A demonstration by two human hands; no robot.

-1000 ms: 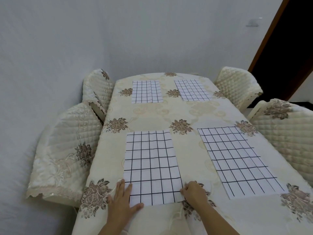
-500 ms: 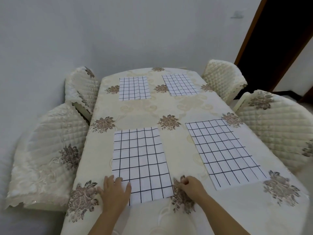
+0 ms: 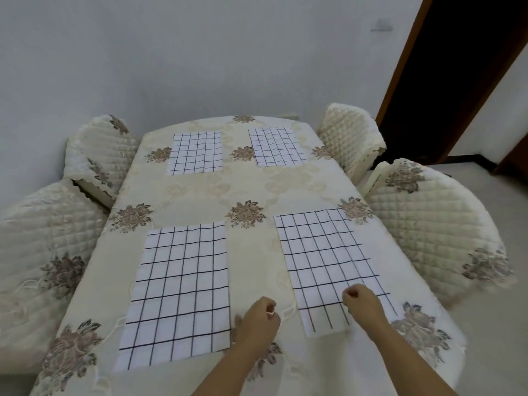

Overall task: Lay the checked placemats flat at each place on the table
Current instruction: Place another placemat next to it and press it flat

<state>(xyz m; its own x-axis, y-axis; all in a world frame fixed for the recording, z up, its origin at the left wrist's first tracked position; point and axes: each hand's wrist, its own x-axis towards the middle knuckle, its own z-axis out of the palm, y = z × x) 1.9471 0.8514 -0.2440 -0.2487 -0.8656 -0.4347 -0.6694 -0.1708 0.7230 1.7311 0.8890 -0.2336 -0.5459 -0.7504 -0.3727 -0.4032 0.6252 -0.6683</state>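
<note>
White cloth with black checks lies under your right hand (image 3: 361,302): that is the near right placemat (image 3: 323,252), and your hand sits over its near end with the fingers curled in. Whether they pinch the cloth or only hover above it, I cannot tell. Your left hand (image 3: 258,318) is a loose fist holding nothing, over the bare strip of tabletop (image 3: 251,187) just left of that mat. Both hands flank the mat's near left corner, which suggests you mean to tug it straight. It needs it: the mat lies flat but slants, its far end leaning towards the middle of the table.

Left of your left hand, the near left placemat (image 3: 183,281) lies flat and nearly square to the table's edge, so that place looks finished. Further out, the far left placemat (image 3: 195,152) and the far right placemat (image 3: 275,145) sit side by side at the far end, each showing faint fold ridges that you may want to smooth.

Each mat sits in front of one of the four quilted chairs (image 3: 428,218), two on either side, which is why they are spaced in pairs. The flowered tablecloth (image 3: 245,214) beneath may drag or bunch if you pull a mat hard.
</note>
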